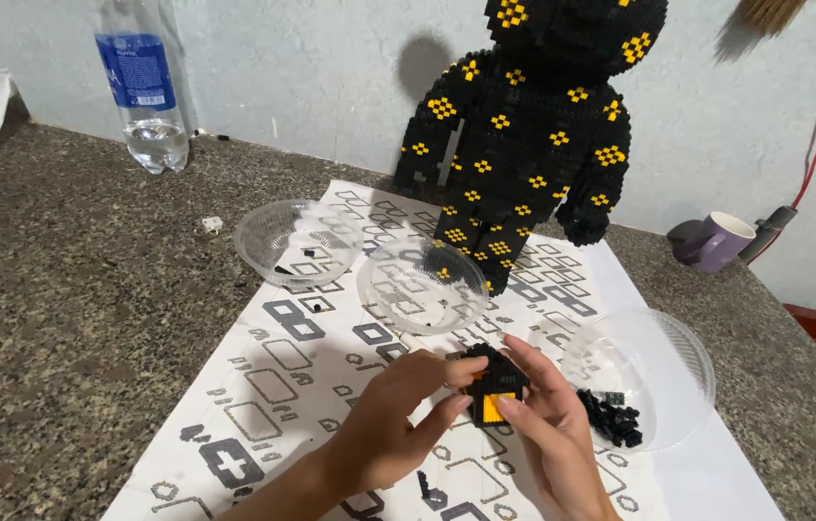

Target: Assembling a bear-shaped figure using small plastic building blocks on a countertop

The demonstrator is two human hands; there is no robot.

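Both hands meet over the patterned instruction sheet (273, 386) spread on the speckled counter (60, 318). Between them sits a small black-and-orange brick assembly (495, 388), just in front of the tall black brick bear figure (524, 145) with yellow diamond patches, which stands against the wall at the sheet's far edge. The left hand (398, 420) has its fingers (456, 367) pinched closed against the assembly's left side and top, while the right hand (553, 425) has its fingers (524, 355) curled closed on its right side, so the piece is gripped from both sides just above the sheet.

3 clear plastic bowls ring the assembly: 1 to its right (688, 386) holding a heap of loose black bricks (610, 420), 1 just behind it (424, 287), and 1 further back-left (297, 241) with a few black bits. Well beyond the bear's left side stands a plastic water bottle (142, 87); a purple mug (712, 241) lies to the bear's right.
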